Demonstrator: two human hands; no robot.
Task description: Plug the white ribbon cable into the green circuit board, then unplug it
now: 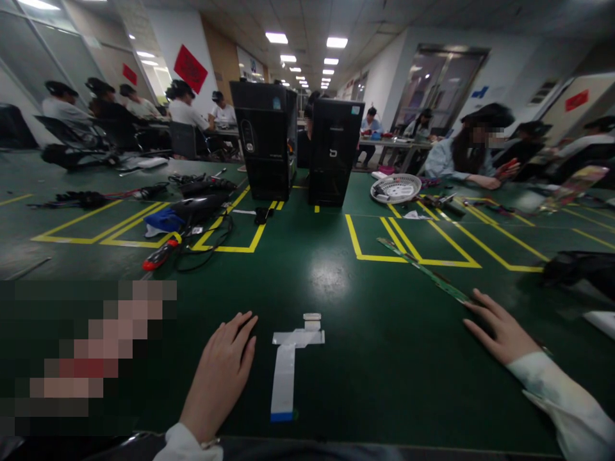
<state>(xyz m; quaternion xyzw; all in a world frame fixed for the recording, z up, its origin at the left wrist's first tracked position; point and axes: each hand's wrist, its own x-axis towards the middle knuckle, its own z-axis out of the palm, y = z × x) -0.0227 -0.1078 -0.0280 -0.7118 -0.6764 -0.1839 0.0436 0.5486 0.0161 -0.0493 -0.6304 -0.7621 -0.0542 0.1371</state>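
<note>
My left hand (221,368) lies palm down on the green table, fingers stretched out and nothing in them. Just to its right is a white flat ribbon cable (283,378) with a blue end, bent into a T shape and with a small connector at the top. My right hand (502,330) rests farther right, its thumb and fingers apart. A long, narrow green circuit board strip (425,272) lies slantwise on the table, its near end at my right fingertips. Whether the fingers touch it or sit just beside it is hard to tell.
Two black computer towers (336,153) stand at the back. A white basket (396,189) holds parts. Left lie a red-and-black screwdriver (161,255), cables and a dark tool (199,208). Yellow tape (413,260) marks the table (346,384). A person (473,150) sits opposite. Pixelation hides the lower left.
</note>
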